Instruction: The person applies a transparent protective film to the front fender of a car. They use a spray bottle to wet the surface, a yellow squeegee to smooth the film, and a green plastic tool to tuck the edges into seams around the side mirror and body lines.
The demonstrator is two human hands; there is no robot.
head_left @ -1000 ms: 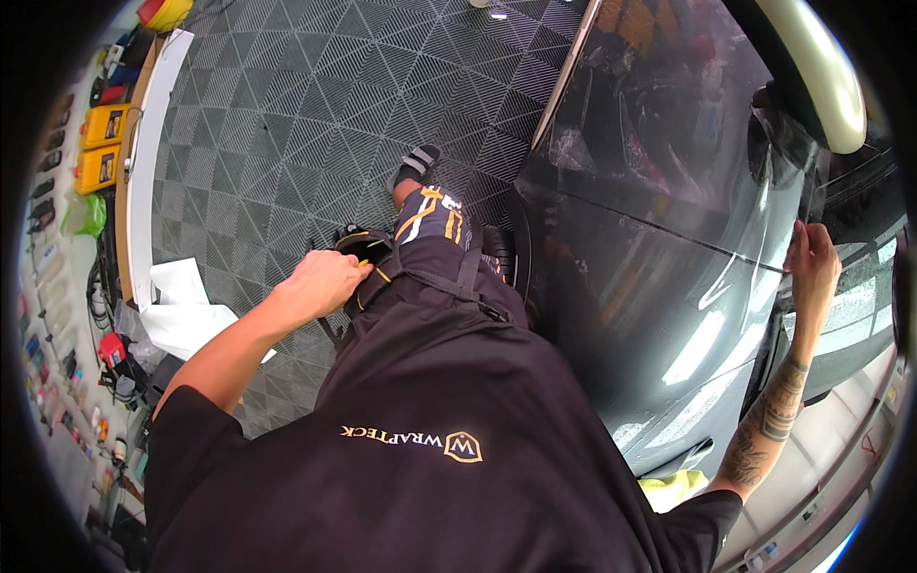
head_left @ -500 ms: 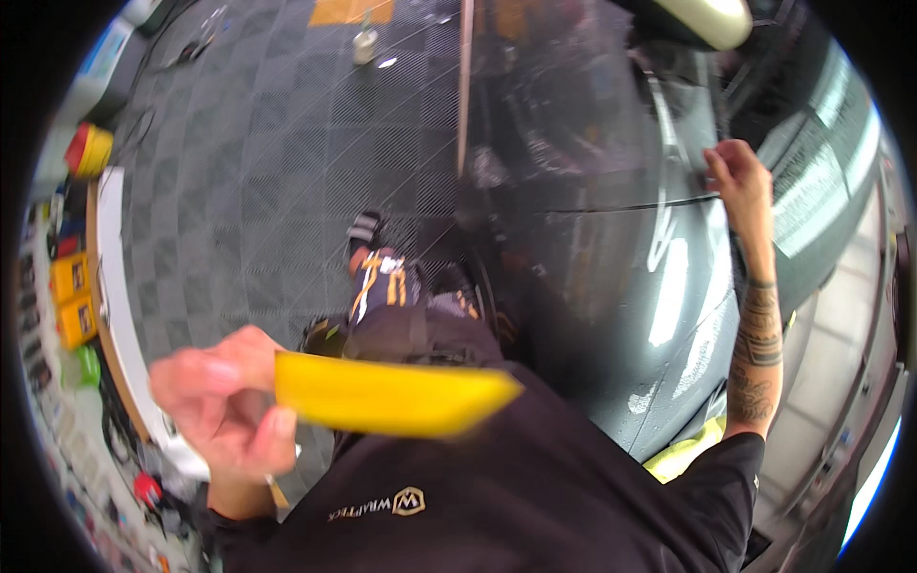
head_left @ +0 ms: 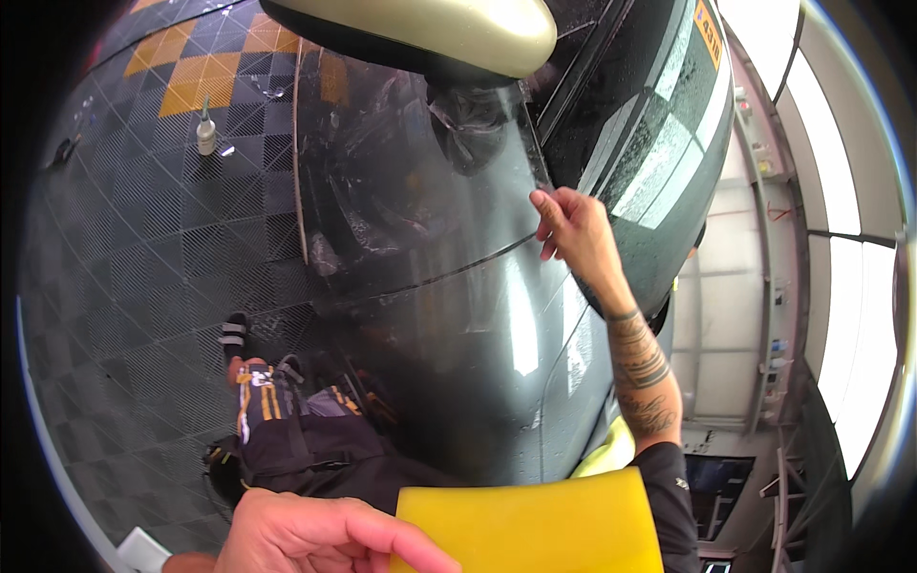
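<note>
My left hand [head_left: 310, 537] is at the lower edge, closed round a flat, flexible yellow squeegee blade [head_left: 540, 525]. The blade is held up close to the view, off the car. My right hand [head_left: 585, 239] is out over the dark grey car panel [head_left: 449, 334], beside the end of a panel gap near the windscreen. Its thumb and fingers are bent together; anything thin between them is too small to make out. Clear, wrinkled film [head_left: 358, 224] lies on the wet panel beyond the gap, reaching toward the cream side mirror [head_left: 478, 33].
A white spray bottle [head_left: 206, 137] stands on the dark floor tiles [head_left: 143, 286] at the left. The wet windscreen [head_left: 654, 172] slopes away to the right. A yellow-green cloth [head_left: 609, 449] lies by my right upper arm.
The view has swung right and along the car. The yellow blade, earlier long and narrow in view, now shows its broad face nearer the lower edge. My right hand remains by the panel gap.
</note>
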